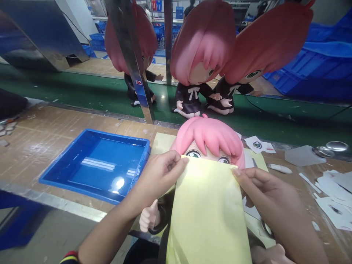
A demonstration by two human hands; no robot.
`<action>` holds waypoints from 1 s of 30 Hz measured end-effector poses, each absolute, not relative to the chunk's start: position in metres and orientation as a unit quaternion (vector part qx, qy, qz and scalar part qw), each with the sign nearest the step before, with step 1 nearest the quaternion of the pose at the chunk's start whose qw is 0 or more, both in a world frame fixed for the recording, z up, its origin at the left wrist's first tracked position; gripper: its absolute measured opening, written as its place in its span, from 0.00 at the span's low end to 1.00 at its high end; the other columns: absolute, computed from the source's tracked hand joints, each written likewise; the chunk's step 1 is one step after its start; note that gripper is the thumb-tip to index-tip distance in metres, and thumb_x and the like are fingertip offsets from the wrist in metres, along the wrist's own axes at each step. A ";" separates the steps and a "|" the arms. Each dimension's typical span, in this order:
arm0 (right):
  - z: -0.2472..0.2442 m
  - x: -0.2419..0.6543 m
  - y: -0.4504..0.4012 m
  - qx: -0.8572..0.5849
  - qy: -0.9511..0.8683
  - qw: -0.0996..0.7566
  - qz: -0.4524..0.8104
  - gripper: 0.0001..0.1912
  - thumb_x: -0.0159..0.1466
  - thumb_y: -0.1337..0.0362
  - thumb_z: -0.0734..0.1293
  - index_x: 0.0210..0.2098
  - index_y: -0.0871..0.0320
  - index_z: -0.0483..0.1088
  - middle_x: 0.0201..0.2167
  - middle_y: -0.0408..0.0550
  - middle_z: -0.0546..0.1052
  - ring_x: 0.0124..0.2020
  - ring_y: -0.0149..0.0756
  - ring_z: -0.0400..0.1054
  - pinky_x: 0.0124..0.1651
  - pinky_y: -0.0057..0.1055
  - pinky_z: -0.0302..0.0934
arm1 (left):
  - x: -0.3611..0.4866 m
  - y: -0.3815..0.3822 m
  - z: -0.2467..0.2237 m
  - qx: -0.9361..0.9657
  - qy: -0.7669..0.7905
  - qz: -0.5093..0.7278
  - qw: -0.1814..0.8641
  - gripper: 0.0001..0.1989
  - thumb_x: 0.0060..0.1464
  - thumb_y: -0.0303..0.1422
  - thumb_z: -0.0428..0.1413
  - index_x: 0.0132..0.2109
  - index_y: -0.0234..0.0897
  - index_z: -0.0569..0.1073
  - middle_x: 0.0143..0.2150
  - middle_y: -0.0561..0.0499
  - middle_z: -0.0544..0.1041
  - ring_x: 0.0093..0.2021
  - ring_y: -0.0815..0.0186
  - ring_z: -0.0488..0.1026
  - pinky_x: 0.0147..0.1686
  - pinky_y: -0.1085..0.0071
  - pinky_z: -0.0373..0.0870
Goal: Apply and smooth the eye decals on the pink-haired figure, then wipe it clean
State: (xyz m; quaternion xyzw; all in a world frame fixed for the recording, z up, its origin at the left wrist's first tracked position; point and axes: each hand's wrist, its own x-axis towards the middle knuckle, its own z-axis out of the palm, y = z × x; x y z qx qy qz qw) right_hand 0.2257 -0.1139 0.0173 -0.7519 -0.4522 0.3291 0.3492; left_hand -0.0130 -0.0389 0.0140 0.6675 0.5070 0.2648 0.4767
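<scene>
A pale yellow sheet of paper [210,209] is held by its two upper corners, over the lower face and body of a pink-haired figure [211,135]. My left hand [162,172] pinches the left corner between thumb and fingers. At the right corner, my right hand [266,187] grips the sheet the same way. Above the paper's top edge show the figure's hair and parts of its green eyes. One small fist of the figure [150,216] sticks out below my left wrist. The rest of its body is mostly hidden.
A blue tray of clear liquid [82,134] stands left on the wooden bench. Three similar figures, one a kneeling figure [205,47], sit on the green belt [90,90] beyond. Paper scraps [334,189], a white-handled tool [279,168] and an eye decal sheet [260,145] lie right.
</scene>
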 end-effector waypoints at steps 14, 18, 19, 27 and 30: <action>0.025 0.217 -0.108 -0.738 -0.468 0.379 0.304 0.25 0.59 0.40 0.69 0.18 0.53 0.73 0.13 0.44 0.68 0.14 0.30 0.59 0.15 0.24 0.53 | -0.013 -0.038 0.014 0.670 0.508 0.262 0.475 0.23 0.67 0.46 0.52 0.28 0.38 0.61 0.24 0.58 0.59 0.27 0.71 0.57 0.26 0.71 0.52; 0.029 0.217 -0.109 -0.744 -0.478 0.351 0.308 0.27 0.60 0.39 0.67 0.18 0.53 0.72 0.11 0.43 0.65 0.11 0.28 0.52 0.11 0.25 0.41 | -0.013 -0.039 0.013 0.668 0.511 0.262 0.472 0.22 0.67 0.46 0.52 0.28 0.38 0.61 0.24 0.58 0.60 0.26 0.70 0.58 0.27 0.71 0.51; 0.029 0.218 -0.110 -0.751 -0.475 0.339 0.310 0.26 0.61 0.40 0.67 0.19 0.53 0.73 0.12 0.43 0.66 0.11 0.28 0.52 0.11 0.25 0.41 | -0.013 -0.039 0.014 0.672 0.511 0.262 0.467 0.22 0.67 0.46 0.52 0.28 0.38 0.61 0.24 0.58 0.60 0.26 0.70 0.58 0.27 0.70 0.52; 0.025 0.225 -0.111 -0.748 -0.485 0.308 0.333 0.24 0.63 0.40 0.67 0.23 0.52 0.75 0.17 0.43 0.72 0.12 0.29 0.57 0.10 0.26 0.49 | -0.011 -0.037 0.014 0.683 0.513 0.262 0.449 0.21 0.67 0.43 0.52 0.27 0.38 0.59 0.24 0.59 0.60 0.27 0.71 0.57 0.27 0.70 0.51; 0.027 0.223 -0.110 -0.745 -0.475 0.326 0.336 0.23 0.61 0.41 0.68 0.22 0.52 0.75 0.17 0.44 0.73 0.17 0.33 0.66 0.17 0.23 0.59 | -0.011 -0.037 0.014 0.680 0.508 0.265 0.458 0.21 0.67 0.44 0.52 0.28 0.38 0.61 0.24 0.59 0.60 0.27 0.71 0.58 0.27 0.71 0.52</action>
